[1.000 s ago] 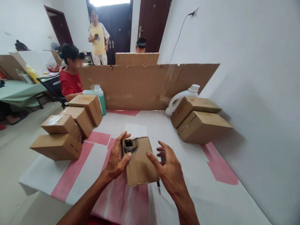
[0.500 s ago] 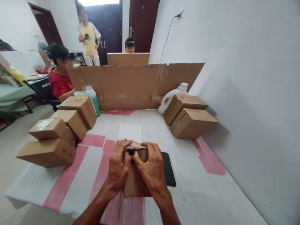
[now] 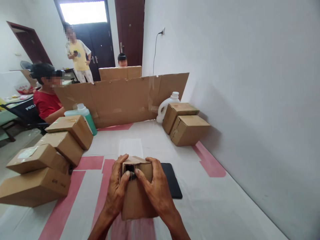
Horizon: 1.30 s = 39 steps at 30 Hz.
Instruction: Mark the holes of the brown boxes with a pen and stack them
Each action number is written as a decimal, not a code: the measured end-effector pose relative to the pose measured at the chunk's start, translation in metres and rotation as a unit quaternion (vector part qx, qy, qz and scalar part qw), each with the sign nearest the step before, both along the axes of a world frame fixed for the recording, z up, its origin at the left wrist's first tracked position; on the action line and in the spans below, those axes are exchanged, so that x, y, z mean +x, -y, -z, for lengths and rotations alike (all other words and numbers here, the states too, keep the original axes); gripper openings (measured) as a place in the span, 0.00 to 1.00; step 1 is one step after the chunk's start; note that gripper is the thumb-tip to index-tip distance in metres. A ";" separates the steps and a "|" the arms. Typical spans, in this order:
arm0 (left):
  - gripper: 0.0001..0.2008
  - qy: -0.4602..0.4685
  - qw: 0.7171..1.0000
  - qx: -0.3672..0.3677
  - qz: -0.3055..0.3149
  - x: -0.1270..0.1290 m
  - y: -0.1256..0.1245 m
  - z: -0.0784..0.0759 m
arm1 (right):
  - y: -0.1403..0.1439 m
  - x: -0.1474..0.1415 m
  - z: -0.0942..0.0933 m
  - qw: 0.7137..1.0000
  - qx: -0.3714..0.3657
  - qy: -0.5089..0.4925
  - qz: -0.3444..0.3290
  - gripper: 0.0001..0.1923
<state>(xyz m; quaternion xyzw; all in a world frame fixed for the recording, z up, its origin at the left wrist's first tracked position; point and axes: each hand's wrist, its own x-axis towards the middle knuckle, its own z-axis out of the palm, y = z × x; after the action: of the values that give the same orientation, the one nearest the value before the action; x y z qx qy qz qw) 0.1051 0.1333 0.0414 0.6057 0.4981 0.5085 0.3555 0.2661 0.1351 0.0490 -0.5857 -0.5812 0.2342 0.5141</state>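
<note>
Between my two hands is a brown cardboard box [image 3: 137, 200] with a dark hole near the top of the side that faces me. My left hand [image 3: 116, 186] grips its left side, the fingers over the top edge and the thumb at the hole. On the right side, my right hand [image 3: 156, 183] holds the box the same way, its thumb pressed by the hole's right edge. What lies inside the hole is too dark to make out. A flat black object [image 3: 172, 180] lies on the table just right of the box, partly hidden by my right hand.
Several cardboard boxes [image 3: 35, 186] are piled at the left, beside a green bottle [image 3: 88, 120]. Two more boxes [image 3: 191, 130] and a white jug [image 3: 165, 108] stand at the back right near the wall. A cardboard panel [image 3: 122, 100] closes off the back; people are beyond it.
The view has turned to the right, so the surroundings appear further left. My thumbs have spread apart a little and more of the dark hole shows.
</note>
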 end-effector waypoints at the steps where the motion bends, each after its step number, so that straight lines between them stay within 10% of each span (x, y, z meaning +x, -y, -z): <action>1: 0.23 0.003 1.000 -0.008 0.001 0.002 0.000 -0.001 | 0.000 -0.001 -0.001 1.000 0.008 0.011 0.013 0.21; 11: 0.23 -0.022 0.999 0.008 0.022 -0.004 0.004 -0.004 | 0.000 -0.016 -0.020 0.985 0.023 0.168 0.008 0.08; 15: 0.36 -0.006 0.998 -0.026 0.058 -0.018 0.009 -0.003 | 0.000 -0.014 -0.017 0.996 0.053 0.074 -0.027 0.21; 20: 0.40 -0.002 0.998 -0.046 0.038 -0.031 0.006 -0.001 | -0.004 0.039 0.018 0.998 -0.006 -0.040 0.039 0.24; 27: 0.39 0.023 0.998 -0.052 0.028 -0.027 -0.005 -0.001 | 0.024 0.080 0.090 0.941 -0.251 0.224 0.048 0.08; 39: 0.40 0.004 0.998 -0.037 0.056 -0.029 0.001 0.004 | 0.012 0.045 0.099 0.932 -0.290 0.216 0.011 0.10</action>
<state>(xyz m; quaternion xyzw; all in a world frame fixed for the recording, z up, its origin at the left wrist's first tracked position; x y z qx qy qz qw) 0.0765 0.1319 0.0370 0.6170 0.4800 0.4719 0.4077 0.3110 0.1235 -0.0497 -0.7523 -0.5785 0.2543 0.1865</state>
